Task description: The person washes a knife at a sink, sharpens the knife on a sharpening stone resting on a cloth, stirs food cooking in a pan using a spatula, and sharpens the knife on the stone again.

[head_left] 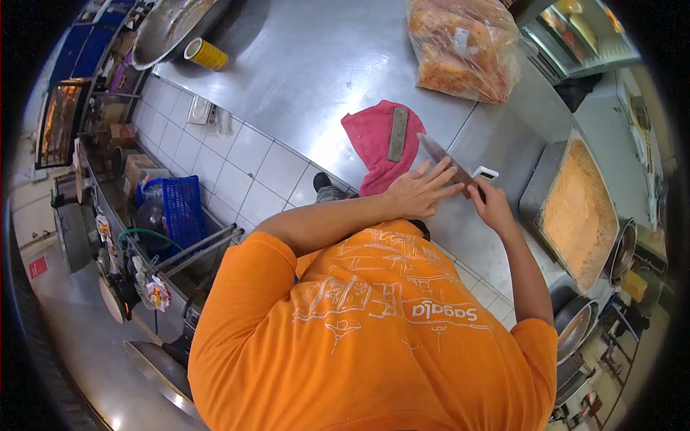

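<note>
My right hand (493, 206) is closed around the handle of a kitchen knife (434, 149). The blade slants up and left, its tip near a red cloth (368, 136). My left hand (424, 191) is open, palm down with fingers spread, and its fingertips overlap the blade near the handle; whether they press on it I cannot tell. On the cloth lies a grey rectangular sharpening stone (397, 134). Just beyond my right hand is a small white object with a dark face (486, 173), its kind unclear.
A plastic bag of orange-tinted raw meat (466, 50) sits at the back of the steel counter (302, 68). At right stands a deep metal tray (535, 190) of orange crumbs. A yellow can (206, 54) and large metal pan (169, 32) occupy the far left. A blue crate (181, 212) is below.
</note>
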Demonstrator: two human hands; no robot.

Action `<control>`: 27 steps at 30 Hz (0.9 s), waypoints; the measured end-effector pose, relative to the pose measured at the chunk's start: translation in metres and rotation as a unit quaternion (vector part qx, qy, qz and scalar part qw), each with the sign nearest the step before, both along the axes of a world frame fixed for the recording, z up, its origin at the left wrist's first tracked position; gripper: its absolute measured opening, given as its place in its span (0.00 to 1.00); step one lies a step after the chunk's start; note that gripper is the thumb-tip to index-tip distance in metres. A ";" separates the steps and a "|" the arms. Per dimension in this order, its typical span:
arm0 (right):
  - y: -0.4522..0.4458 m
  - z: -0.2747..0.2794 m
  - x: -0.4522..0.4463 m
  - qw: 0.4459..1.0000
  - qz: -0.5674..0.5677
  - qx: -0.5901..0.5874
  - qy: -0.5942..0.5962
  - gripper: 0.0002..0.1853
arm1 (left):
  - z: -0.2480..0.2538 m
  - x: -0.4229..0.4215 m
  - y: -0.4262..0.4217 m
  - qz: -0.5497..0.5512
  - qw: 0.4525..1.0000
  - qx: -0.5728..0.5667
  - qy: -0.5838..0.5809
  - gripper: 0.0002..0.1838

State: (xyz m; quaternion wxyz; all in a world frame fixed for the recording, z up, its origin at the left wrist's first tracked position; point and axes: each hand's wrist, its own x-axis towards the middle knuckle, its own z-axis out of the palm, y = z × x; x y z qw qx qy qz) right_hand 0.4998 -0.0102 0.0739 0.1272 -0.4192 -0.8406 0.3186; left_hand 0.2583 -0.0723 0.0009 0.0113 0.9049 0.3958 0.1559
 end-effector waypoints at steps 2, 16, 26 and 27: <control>0.006 0.007 -0.009 0.999 -0.024 -0.004 0.031 0.11 | 0.018 -0.007 0.013 0.024 0.999 0.029 -0.026 0.43; 0.044 -0.115 -0.145 0.993 -0.083 -0.035 0.080 0.15 | -0.006 -0.143 0.041 0.086 0.994 -0.052 0.043 0.40; 0.005 -0.108 -0.083 0.993 -0.109 -0.027 0.040 0.14 | -0.018 -0.079 0.010 0.077 0.994 -0.069 0.018 0.38; 0.000 -0.110 -0.074 0.993 -0.106 -0.024 0.039 0.14 | -0.020 -0.073 0.007 0.072 0.995 -0.068 0.020 0.38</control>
